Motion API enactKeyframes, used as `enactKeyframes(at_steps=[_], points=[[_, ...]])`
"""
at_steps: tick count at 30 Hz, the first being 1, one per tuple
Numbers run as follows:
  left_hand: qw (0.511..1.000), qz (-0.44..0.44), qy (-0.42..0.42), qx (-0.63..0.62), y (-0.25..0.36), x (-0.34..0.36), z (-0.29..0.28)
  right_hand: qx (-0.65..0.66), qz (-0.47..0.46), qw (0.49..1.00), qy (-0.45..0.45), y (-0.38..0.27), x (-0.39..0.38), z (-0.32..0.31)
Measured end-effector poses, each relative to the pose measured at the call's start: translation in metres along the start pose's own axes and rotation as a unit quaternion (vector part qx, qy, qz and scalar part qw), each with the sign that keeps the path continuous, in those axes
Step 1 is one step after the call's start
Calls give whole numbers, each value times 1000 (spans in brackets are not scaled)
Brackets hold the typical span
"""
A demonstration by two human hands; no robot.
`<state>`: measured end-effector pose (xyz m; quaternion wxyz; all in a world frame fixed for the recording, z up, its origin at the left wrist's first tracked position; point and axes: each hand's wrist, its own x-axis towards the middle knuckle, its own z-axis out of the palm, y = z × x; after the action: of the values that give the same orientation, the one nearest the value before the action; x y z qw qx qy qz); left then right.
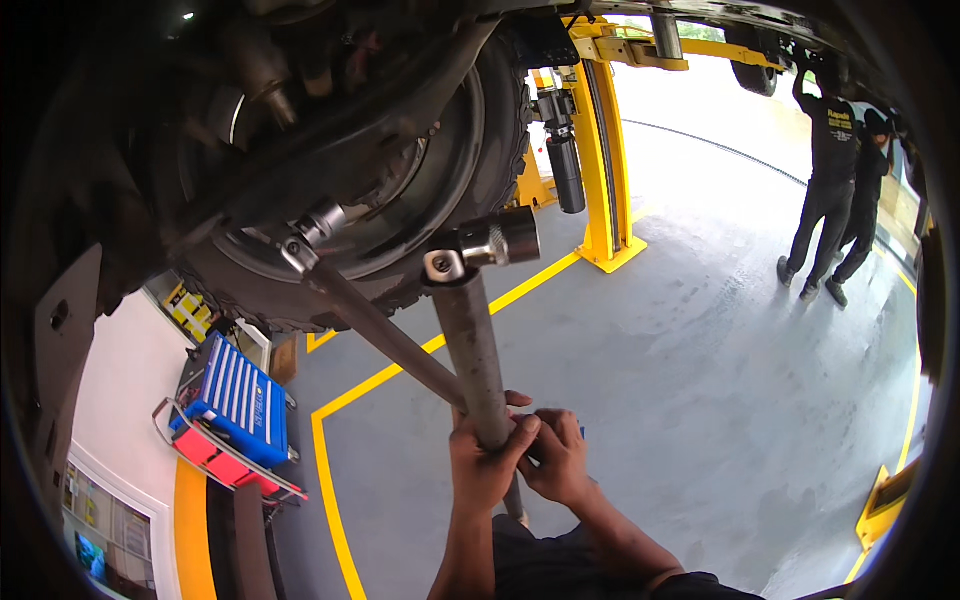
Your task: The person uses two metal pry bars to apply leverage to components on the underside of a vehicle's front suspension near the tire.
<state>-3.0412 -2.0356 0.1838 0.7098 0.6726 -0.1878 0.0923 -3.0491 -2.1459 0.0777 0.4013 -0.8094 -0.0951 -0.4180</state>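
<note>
My left hand (483, 468) is wrapped round a thick grey breaker bar (470, 350), thumb along its side. A swivel head tops the bar, with a dark impact socket (515, 236) pointing right. A second breaker bar (385, 335) slants up to the left from behind my hands. Its swivel head carries a shiny socket (322, 222), close to the underside of the raised vehicle. My right hand (558, 458) is closed against the left, fingers bent; what they grip is hidden. A bar end (515, 500) shows below my hands.
Dark suspension parts (330, 130) and a large tyre (500, 150) hang overhead. A yellow lift post (600, 160) stands beyond. At left is a blue tool cabinet (240, 400) by a red cart (220, 460). Two people (830, 180) in dark clothes stand at far right.
</note>
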Motion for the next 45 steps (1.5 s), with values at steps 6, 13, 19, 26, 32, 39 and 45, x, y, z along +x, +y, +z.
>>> enactKeyframes(at_steps=[6,13,19,26,32,39,45], points=[[1000,12,-29,-4,-21,13,-1,16,-20,1000,18,-29,-27,1],[995,51,-75,31,-32,19,6,-112,36,987,109,-25,-4,19],[985,135,-107,30,-44,22,9,-50,-71,995,46,3,12,-13],[973,228,-23,9,-45,42,17,-116,-101,983,99,39,14,-67],[976,210,64,-9,28,83,12,15,121,983,135,70,9,-91],[972,222,62,41,54,110,18,87,203,961,166,89,7,-106],[959,247,100,93,59,114,32,69,203,964,159,90,-1,-117]])
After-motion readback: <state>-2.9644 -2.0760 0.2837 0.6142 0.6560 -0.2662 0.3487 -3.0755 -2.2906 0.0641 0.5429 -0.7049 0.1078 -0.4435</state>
